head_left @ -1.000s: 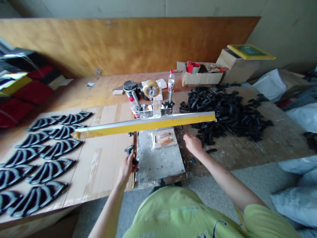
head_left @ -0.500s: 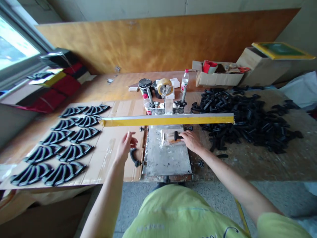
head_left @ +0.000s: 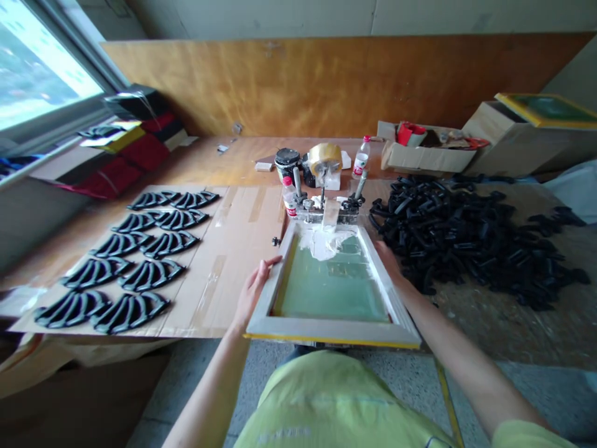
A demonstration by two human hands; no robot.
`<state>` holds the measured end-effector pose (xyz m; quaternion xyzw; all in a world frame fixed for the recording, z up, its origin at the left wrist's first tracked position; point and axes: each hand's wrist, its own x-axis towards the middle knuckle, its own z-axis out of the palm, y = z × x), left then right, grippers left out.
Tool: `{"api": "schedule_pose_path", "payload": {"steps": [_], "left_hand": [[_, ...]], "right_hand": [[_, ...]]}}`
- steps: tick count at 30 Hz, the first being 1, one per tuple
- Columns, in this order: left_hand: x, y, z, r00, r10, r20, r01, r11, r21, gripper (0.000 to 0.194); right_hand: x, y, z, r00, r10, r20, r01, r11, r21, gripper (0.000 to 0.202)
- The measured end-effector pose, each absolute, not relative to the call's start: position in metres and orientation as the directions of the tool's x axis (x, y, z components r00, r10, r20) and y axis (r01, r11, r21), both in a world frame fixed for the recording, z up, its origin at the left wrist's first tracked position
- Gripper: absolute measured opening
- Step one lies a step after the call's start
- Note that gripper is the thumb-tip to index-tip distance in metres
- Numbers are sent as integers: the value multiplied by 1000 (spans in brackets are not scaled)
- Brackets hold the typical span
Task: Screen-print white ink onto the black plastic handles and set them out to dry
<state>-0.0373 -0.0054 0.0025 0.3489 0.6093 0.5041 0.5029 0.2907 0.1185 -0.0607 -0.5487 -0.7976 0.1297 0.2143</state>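
Observation:
A framed screen (head_left: 333, 326) with a green mesh lies lowered in front of me, with white paste at its far end. My left hand (head_left: 258, 281) is at the frame's left side, its fingertips on the edge. Along the right side is my right hand (head_left: 388, 262), its fingers mostly hidden by the frame. The metal clamp stand (head_left: 347, 214) holds the frame's far end. Whatever lies under the screen is hidden.
Rows of black fan-shaped parts (head_left: 152, 274) lie on cardboard at the left. Many black pieces (head_left: 466, 242) are heaped at the right. Behind the stand are bottles (head_left: 361, 157), a black tub (head_left: 286, 163) and a tape roll (head_left: 325, 158). An open carton (head_left: 426, 155) stands farther right.
The screen frame has swung down from edge-on to nearly flat, covering the plate and black piece. My hands have moved to its two sides. The view has shifted slightly.

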Motion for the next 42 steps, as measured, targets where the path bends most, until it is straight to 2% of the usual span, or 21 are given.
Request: {"api": "schedule_pose_path", "payload": {"steps": [3, 5, 6, 8, 11, 13, 15, 17, 19, 20, 22, 25, 29, 31, 34, 37, 40, 42], "left_hand": [[-38, -20, -36, -175, 910, -377, -91, 366, 926, 73], [-37, -20, -63, -176, 906, -384, -69, 378, 923, 83], [-37, -19, -75, -189, 906, -378, -45, 377, 925, 84], [-36, -17, -92, -213, 905, -368, -9, 375, 927, 81], [-37, -17, -100, -238, 896, -374, 6, 387, 922, 73], [-37, -18, -98, -253, 890, -380, 8, 394, 919, 70], [-36, -19, -96, -263, 887, -380, 10, 396, 918, 69], [-35, -20, -94, -267, 887, -378, 14, 396, 918, 68], [-34, -20, -92, -268, 888, -374, 21, 393, 919, 67], [-33, -20, -91, -268, 889, -370, 22, 390, 921, 67], [-33, -20, -89, -268, 892, -364, 13, 381, 925, 67], [-34, -21, -87, -263, 890, -372, -23, 379, 925, 68], [-34, -20, -84, -233, 889, -394, -67, 390, 919, 71], [-34, -20, -78, -216, 889, -405, -77, 398, 914, 74], [-37, -21, -61, -182, 888, -423, -87, 414, 906, 78], [-42, -17, -33, -139, 906, -400, -152, 380, 912, 73], [-42, 0, -2, -152, 926, -345, -225, 307, 925, 63], [-37, 18, 20, -216, 948, -234, -270, 172, 947, 61]], "right_hand": [[283, 147, -35, -226, 908, 354, 845, 363, -393, 35], [252, 165, -20, -280, 854, 438, 844, 437, -311, 49], [234, 173, -14, -348, 835, 427, 837, 481, -260, 52], [201, 181, -11, -462, 837, 294, 830, 525, -190, 41], [177, 174, -19, -490, 869, 64, 857, 494, -146, 18], [180, 158, -28, -527, 850, 15, 843, 524, -121, 13], [192, 139, -33, -657, 754, 14, 748, 654, -113, 14], [204, 125, -32, -797, 604, 9, 598, 791, -131, 17], [211, 120, -26, -874, 486, -3, 480, 861, -167, 16], [212, 120, -24, -884, 467, -3, 460, 869, -184, 13], [209, 123, -22, -854, 520, 33, 505, 841, -193, 9], [206, 117, -31, -762, 632, 142, 613, 774, -157, 14], [210, 103, -41, -810, 564, 164, 538, 824, -179, 18], [207, 111, -35, -777, 606, 172, 562, 790, -244, 15], [192, 146, -13, -630, 756, 180, 693, 651, -309, 38], [190, 188, 10, -477, 862, 171, 809, 507, -299, 59], [225, 210, 17, -306, 917, 256, 860, 382, -338, 49], [258, 206, 8, -145, 946, 291, 881, 257, -396, 36]]}}
